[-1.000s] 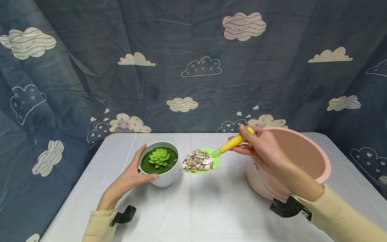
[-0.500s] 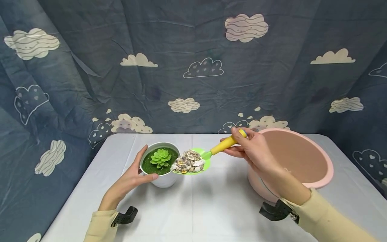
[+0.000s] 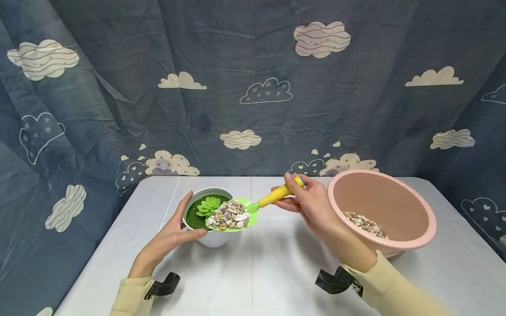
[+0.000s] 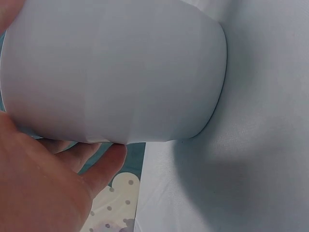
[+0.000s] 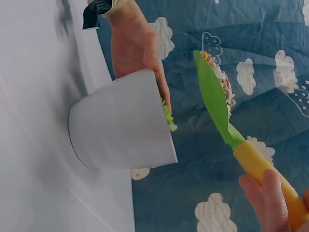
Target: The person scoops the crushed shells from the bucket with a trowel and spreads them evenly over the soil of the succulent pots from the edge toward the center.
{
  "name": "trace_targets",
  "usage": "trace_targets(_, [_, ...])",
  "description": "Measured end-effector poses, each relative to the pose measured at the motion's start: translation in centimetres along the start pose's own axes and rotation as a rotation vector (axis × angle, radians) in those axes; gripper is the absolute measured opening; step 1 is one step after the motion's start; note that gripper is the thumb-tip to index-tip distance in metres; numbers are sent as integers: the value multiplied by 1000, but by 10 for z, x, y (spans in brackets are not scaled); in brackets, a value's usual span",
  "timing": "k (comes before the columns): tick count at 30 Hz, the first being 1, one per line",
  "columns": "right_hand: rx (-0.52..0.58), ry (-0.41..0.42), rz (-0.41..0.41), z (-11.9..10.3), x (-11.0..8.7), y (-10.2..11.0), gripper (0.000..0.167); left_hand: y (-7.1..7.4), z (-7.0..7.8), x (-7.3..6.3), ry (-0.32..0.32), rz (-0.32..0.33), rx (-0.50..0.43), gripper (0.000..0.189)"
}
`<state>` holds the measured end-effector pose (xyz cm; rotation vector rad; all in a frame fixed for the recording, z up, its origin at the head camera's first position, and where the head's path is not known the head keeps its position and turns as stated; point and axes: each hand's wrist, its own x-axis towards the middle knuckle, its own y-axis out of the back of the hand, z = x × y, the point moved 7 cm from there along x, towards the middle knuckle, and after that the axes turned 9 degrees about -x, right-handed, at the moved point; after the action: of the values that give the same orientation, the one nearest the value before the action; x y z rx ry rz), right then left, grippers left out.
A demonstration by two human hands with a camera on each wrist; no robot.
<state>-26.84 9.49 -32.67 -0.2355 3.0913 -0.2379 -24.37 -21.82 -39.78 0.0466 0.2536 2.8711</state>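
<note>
White tabletop, blue backdrop; left grip spread round pot, right grip pinching trowel.

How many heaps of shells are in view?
2: one heap on the scoop in the right hand, another heap in the pink bucket, partly hidden by its near wall. Any in the pot beneath the scoop would be hidden.

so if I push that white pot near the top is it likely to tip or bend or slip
The pot might tip, since it narrows toward the bottom. It probably won't bend: its wall shows no dent where the left hand grips it. It could slip a little, as the wall looks smooth.
</note>
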Motion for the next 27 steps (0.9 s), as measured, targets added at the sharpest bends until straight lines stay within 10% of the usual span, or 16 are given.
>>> trace_targets(27, [98, 116, 125, 32, 32, -30, 31, 2, -3, 2, 16, 18, 15, 108])
